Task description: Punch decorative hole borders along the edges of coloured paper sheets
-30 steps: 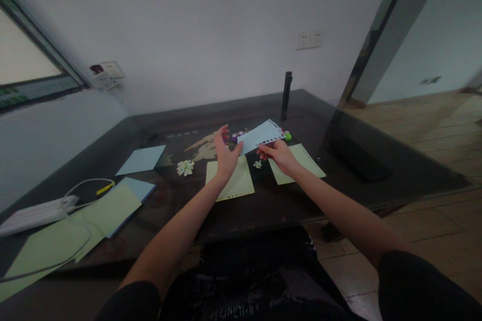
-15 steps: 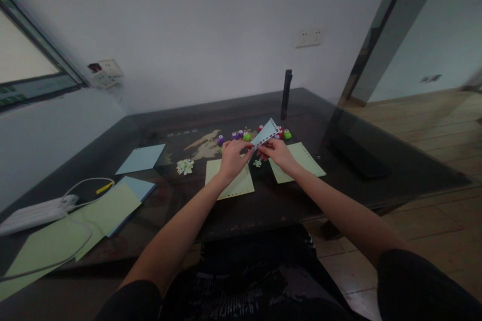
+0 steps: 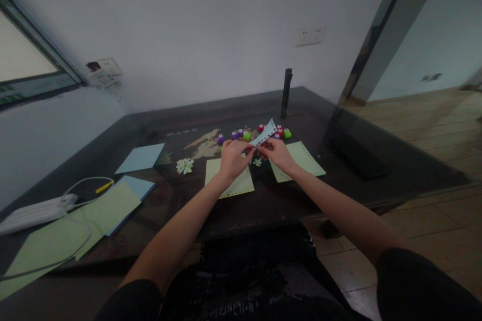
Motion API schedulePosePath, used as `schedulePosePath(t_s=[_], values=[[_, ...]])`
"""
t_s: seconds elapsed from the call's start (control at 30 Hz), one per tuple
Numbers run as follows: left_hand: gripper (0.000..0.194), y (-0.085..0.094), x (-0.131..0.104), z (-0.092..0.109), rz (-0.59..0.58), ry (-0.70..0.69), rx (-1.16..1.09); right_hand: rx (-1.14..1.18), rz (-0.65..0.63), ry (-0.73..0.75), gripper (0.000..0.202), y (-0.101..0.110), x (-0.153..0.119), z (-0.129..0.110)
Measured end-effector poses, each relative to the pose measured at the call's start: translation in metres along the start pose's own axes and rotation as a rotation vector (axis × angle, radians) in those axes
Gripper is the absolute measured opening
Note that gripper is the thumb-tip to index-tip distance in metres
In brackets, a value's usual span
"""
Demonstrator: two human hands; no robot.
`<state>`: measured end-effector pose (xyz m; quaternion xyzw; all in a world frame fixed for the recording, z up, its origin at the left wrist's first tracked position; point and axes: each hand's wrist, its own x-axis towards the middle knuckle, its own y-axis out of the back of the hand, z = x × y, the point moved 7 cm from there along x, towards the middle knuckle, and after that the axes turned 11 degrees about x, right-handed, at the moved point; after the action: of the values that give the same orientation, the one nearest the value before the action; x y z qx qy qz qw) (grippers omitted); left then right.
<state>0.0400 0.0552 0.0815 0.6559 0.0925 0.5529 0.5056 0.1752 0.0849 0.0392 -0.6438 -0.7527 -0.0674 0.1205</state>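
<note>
My left hand (image 3: 234, 158) and my right hand (image 3: 277, 154) are close together over the middle of the table, fingers pinched. Between them they grip a light blue sheet of paper (image 3: 266, 132), whose right edge carries a row of dark marks or cutouts. The sheet is tilted up, and its lower part is hidden by my fingers. Under my left hand lies a pale green sheet (image 3: 241, 185) with a marked bottom edge. A second pale green sheet (image 3: 303, 162) lies by my right wrist. A few small pale paper cutouts (image 3: 257, 162) rest below my fingers.
Small purple, green and red rounded pieces (image 3: 246, 136) stand behind my hands. A heap of pale cutouts (image 3: 185, 166) lies to the left. Farther left are blue paper (image 3: 141, 157), green paper (image 3: 109, 210) and a white power strip (image 3: 35, 213) with cables. A black cylinder (image 3: 286, 94) stands upright behind.
The blue sheet has turned in my fingers and now looks narrower, more edge-on. Both hands stay in nearly the same place.
</note>
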Motion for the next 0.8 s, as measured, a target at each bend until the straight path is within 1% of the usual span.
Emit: schedulePosePath(t_s=[0.23,0.6,0.8], values=[[0.011,0.0016,0.0004,0.0029,0.0,-0.026,0.054,-0.024,0.0,0.034,0.03,-0.002,-0.0026,-0.0031],[0.011,-0.0019,0.0,-0.0009,-0.03,0.011,0.026,-0.032,0.025,-0.026,0.027,-0.0005,-0.0017,0.0006],[0.009,-0.0016,-0.0004,0.0001,-0.023,0.001,0.018,-0.068,0.015,-0.019,0.026,-0.0015,-0.0026,0.0]])
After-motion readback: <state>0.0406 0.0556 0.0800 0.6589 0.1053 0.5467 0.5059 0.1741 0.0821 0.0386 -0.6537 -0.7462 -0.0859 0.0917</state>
